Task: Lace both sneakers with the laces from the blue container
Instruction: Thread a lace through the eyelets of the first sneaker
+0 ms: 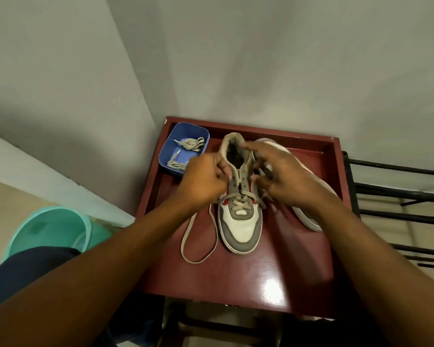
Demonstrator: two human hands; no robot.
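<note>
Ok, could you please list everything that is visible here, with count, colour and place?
table: 1, dark red, centre, against the wall
blue container: 1, blue, table's back left corner
spare laces: 2 bundles, beige, in the blue container
upright sneaker: 1, grey, white and red, mid-table, partly laced
tipped sneaker: 1, white sole showing, right of the first
threaded lace: 1, beige, lower eyelets, loop on table
basin: 1, teal, floor left
rack: 1, black, right of table
left hand: grips threaded lace
right hand: pinches threaded lace
</note>
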